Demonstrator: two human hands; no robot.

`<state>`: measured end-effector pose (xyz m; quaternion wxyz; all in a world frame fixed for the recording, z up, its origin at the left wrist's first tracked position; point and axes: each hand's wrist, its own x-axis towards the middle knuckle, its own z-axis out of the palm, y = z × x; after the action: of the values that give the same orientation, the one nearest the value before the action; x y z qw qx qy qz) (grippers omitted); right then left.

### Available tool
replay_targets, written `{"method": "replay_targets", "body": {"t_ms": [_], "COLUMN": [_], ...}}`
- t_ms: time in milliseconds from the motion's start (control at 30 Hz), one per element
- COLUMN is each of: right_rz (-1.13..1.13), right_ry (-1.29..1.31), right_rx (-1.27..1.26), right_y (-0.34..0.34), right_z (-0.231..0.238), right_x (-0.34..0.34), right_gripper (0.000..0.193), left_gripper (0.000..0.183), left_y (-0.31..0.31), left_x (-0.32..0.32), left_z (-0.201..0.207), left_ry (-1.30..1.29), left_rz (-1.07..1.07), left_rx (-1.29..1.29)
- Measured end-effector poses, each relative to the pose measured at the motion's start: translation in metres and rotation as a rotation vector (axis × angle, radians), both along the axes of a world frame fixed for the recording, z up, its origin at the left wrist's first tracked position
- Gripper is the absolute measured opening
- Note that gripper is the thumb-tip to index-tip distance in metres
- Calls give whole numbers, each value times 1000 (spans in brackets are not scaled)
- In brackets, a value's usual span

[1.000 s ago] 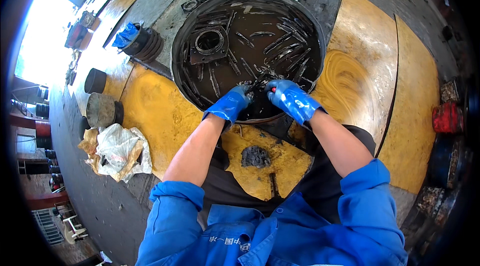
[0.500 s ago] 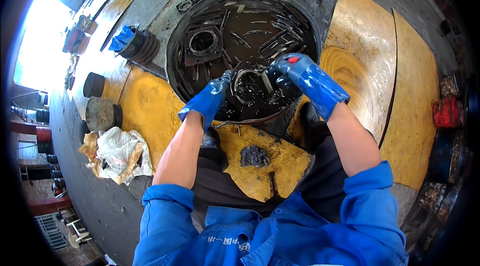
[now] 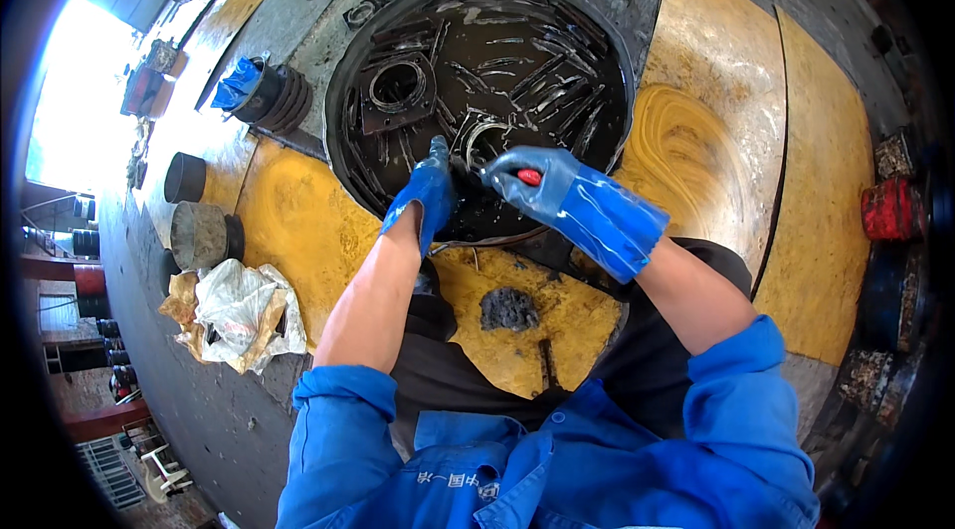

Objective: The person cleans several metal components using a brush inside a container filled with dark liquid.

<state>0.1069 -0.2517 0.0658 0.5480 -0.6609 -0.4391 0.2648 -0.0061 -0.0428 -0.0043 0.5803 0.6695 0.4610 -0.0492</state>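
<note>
Metal ring point(image 3: 484, 139): at near rim of round black basin point(image 3: 607, 42), among oily metal parts | right hand point(image 3: 557, 199): blue-gloved, clenched on red-tipped tool point(image 3: 528, 176), touching ring | left hand point(image 3: 428, 193): gloved fingers pinching ring's left edge | crumpled bag point(image 3: 234, 305): far left.

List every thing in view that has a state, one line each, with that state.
left hand: gloved, gripping the metal ring
right hand: gloved, closed on a red-handled tool
metal ring: held over the basin
round black basin: open, full of oily dark parts
crumpled bag: lying on the floor
blue rag: draped on stacked rings
</note>
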Motion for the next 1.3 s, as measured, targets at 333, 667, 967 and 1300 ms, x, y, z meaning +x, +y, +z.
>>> {"method": "replay_targets", "body": {"t_ms": [333, 667, 967, 1300], "right_rz": [-130, 312, 338, 373], "right_ry": [-79, -605, -624, -616], "right_rx": [-185, -140, -28, -21], "right_y": [-8, -5, -10, -14], "right_z": [-17, -20, -26, -22], "right_x": [2, -27, 20, 30], "right_gripper": [18, 15, 19, 19], "left_gripper": [77, 66, 63, 66], "left_y": [5, -13, 29, 38], "left_x": [6, 3, 2, -3], "left_z": [-2, 22, -57, -73], "left_ry": [189, 62, -52, -55], "left_rz": [-32, 31, 67, 104], "left_rx": [109, 39, -64, -145]}}
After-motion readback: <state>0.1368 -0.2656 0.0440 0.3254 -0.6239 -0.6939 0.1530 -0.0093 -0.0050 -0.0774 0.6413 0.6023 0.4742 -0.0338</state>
